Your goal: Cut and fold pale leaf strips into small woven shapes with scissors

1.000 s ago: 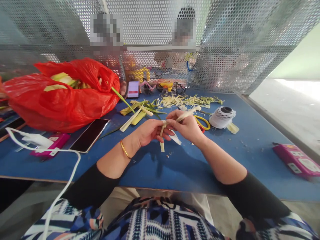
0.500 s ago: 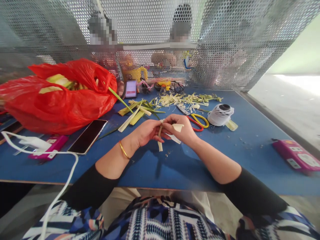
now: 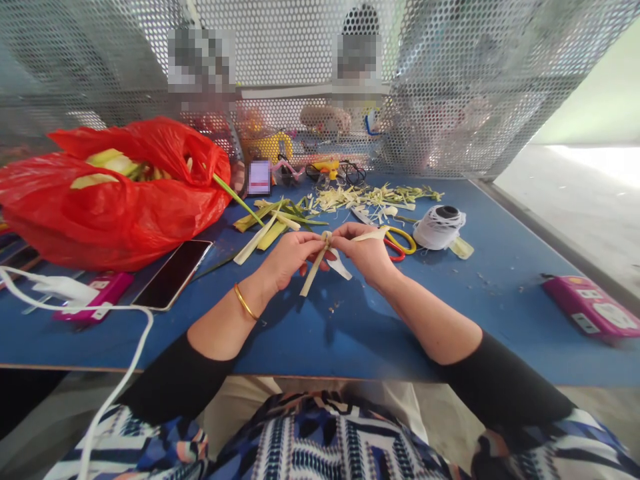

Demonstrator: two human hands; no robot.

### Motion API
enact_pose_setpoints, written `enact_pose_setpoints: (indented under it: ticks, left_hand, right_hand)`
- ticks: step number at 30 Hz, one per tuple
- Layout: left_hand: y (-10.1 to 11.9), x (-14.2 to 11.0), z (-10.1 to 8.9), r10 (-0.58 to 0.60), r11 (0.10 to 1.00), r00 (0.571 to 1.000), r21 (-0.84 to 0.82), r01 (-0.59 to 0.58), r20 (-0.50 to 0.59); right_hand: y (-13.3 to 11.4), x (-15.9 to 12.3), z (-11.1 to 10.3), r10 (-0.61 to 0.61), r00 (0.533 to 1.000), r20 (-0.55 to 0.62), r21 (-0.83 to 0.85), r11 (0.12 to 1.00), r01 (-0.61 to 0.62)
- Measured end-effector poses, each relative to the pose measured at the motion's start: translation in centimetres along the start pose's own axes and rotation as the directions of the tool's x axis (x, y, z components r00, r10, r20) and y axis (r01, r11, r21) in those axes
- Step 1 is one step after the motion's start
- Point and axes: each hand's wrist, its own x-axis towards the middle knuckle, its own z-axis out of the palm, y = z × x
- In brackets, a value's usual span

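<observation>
Between my fingertips is a small knotted piece made of pale leaf strips (image 3: pixel 313 273), its loose ends hanging down and out to the right. My left hand (image 3: pixel 286 261) pinches it from the left, with a gold bangle on the wrist. On the other side, my right hand (image 3: pixel 367 255) grips it between thumb and fingers, and one pale strip lies over that hand. Just beyond my right hand rest scissors (image 3: pixel 407 241) with red and yellow handles. A white thread spool (image 3: pixel 439 227) stands to their right. Cut leaf pieces (image 3: pixel 265 237) lie beyond my left hand.
A red plastic bag (image 3: pixel 165 220) with leaf stalks fills the left side. Near it are a dark phone (image 3: pixel 173 275), a magenta box (image 3: pixel 95 297) and a white cable (image 3: pixel 143 343). Leaf scraps (image 3: pixel 375 197) lie before a perforated metal screen (image 3: pixel 435 87). Another magenta box (image 3: pixel 593 305) sits right.
My hands have drawn slightly apart, bringing the knotted piece into clearer view. Its hanging strip now slants down to the left, and the strip over my right hand points further right.
</observation>
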Motion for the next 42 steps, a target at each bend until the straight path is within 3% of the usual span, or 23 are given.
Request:
enact_pose_setpoints:
  ticks: [5,11,15,19,23,26,28,33,36,42]
  left_hand:
    - [0.1,-0.1,0.1,-0.018,1.000,1.000,0.015,0.018,0.022]
    - [-0.2,-0.3,0.8,0.131,0.986,0.989,0.113,-0.123,-0.071]
    - [-0.4,0.0,0.8,0.088,0.995,0.992,-0.030,-0.091,-0.088]
    - [-0.2,0.0,0.6,-0.024,0.982,0.999,-0.186,0.019,-0.025]
    - [-0.1,0.0,0.5,-0.053,0.973,0.999,-0.223,0.052,0.000]
    - [0.0,0.1,0.4,-0.059,0.973,0.998,-0.224,0.057,0.000]
    - [-0.1,0.1,0.4,-0.057,0.973,0.998,-0.222,0.054,-0.005]
    - [-0.1,0.1,0.5,-0.005,0.981,0.999,-0.196,-0.001,-0.033]
    - [-0.2,0.1,0.4,-0.003,0.974,1.000,-0.224,0.001,-0.009]
    - [-0.5,0.5,0.2,-0.018,0.945,1.000,-0.327,0.024,0.020]
  right_hand:
    - [-0.2,-0.1,0.1,0.039,0.999,-0.013,0.065,0.997,-0.038]
    - [-0.1,-0.1,0.1,0.042,0.998,0.047,0.165,0.985,-0.049]
    - [-0.6,0.4,-0.7,0.001,0.998,0.064,0.308,0.951,-0.021]
    - [-1.0,0.9,-1.6,-0.089,0.995,-0.039,0.253,0.963,0.096]
    - [-0.7,1.2,-1.8,-0.174,0.968,-0.181,0.227,0.950,0.213]
    - [-0.6,1.2,-1.8,-0.205,0.959,-0.196,0.258,0.933,0.252]
    - [-0.6,1.2,-1.9,-0.221,0.962,-0.161,0.194,0.949,0.250]
    - [-0.8,0.7,-2.1,-0.227,0.974,-0.001,-0.176,0.959,0.224]
    - [-1.0,0.3,-2.2,-0.225,0.971,0.083,-0.197,0.951,0.237]
    - [-1.1,0.2,-1.9,-0.301,0.954,0.004,-0.237,0.926,0.293]
